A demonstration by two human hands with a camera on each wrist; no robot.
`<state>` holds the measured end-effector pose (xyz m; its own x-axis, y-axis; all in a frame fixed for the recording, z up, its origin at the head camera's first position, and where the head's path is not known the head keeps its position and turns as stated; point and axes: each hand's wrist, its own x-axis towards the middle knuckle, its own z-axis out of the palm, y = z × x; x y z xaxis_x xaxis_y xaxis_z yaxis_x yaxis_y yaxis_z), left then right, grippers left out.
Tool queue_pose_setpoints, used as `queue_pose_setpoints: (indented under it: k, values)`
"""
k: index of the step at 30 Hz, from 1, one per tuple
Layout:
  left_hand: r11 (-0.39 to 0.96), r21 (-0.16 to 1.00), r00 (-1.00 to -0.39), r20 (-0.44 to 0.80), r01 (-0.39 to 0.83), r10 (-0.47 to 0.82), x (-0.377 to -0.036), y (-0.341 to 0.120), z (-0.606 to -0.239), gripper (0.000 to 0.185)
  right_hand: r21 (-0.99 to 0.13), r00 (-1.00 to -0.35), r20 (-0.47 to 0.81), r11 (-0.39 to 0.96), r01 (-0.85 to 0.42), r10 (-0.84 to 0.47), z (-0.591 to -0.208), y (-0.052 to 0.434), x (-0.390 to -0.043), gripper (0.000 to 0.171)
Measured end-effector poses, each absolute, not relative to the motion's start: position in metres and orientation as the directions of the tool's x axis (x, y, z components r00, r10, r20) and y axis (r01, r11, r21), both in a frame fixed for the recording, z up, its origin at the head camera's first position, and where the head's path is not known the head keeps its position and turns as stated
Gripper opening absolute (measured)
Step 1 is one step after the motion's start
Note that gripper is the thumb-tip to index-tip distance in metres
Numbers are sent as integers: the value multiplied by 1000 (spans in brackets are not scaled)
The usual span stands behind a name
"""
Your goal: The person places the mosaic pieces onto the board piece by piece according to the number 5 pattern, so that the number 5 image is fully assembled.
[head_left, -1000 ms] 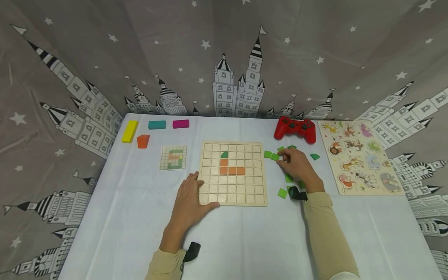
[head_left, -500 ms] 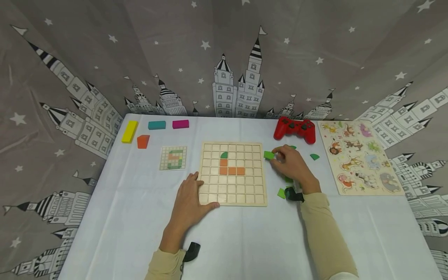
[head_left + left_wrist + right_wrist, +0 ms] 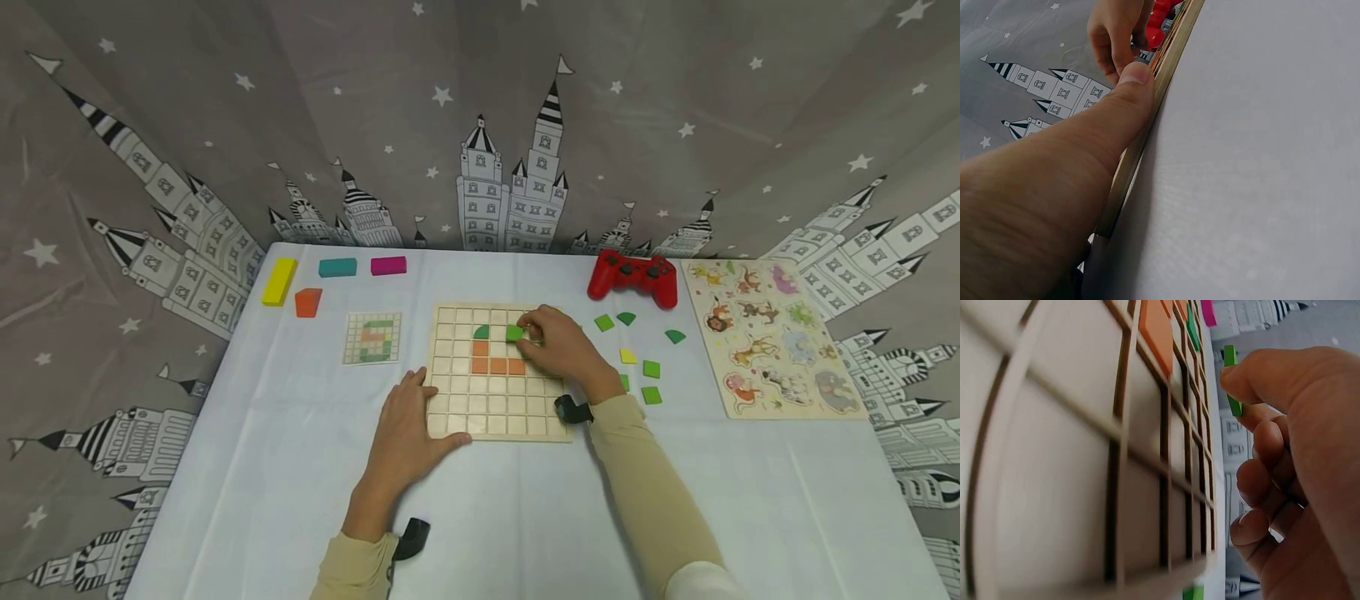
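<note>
- Right hand [image 3: 558, 346], in the head view, is pinching a green square tile [image 3: 514, 333] between thumb and fingertips, holding it over the upper rows of the wooden grid board [image 3: 450, 412], just right of the green quarter-round piece [image 3: 481, 332] and above the row of orange tiles [image 3: 497, 365]. Whether the tile is touching the board is hard to make out.
- Left hand [image 3: 405, 433] is lying flat with relaxed, straight fingers, its thumb pressing along the board's near-left corner.
- Loose green tiles [image 3: 651, 382] are sitting on the white cloth [image 3: 262, 467] right of the board, some partly hidden behind the right wrist; a glossy red game controller [image 3: 632, 277] and an animal puzzle [image 3: 772, 337] are lying beyond, with coloured blocks [image 3: 336, 267] and a pattern card [image 3: 372, 337] to the left.
- Left wrist view: the left hand [image 3: 1085, 156] is filling the frame, thumb lying against the thin wooden board [image 3: 1147, 119] edge; its fingers are cut off. The right hand [image 3: 1116, 31] is showing far off, blurred.
- Right wrist view: the right hand [image 3: 1285, 456] is gripping the thin, flat green square tile [image 3: 1231, 381] edge-on, raised off the board [image 3: 1054, 456], whose square cells are separated by dark grooves; the orange tiles [image 3: 1160, 331] are cropped at the top.
</note>
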<state>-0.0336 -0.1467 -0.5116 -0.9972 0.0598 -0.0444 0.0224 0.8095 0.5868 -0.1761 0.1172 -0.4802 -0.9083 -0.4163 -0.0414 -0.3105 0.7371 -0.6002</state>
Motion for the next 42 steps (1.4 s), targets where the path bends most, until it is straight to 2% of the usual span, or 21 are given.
queue_pose_setpoints:
  k: [19,33,42]
  values:
    - [811,584,-997,-44,30,68,-33,-147,-512,97,-548,-889,-67,761,-346,-452,-485,93,-184,29]
    - [815,579,-996,-42,36,74,-34,-147,-513,96,-553,-906,-96,779,-296,-412,-486,90,-188,29]
    - [814,580,-997,-45,28,66,-35,-147,-512,97,-560,-918,-75,778,-285,-390,-488,95,-185,37]
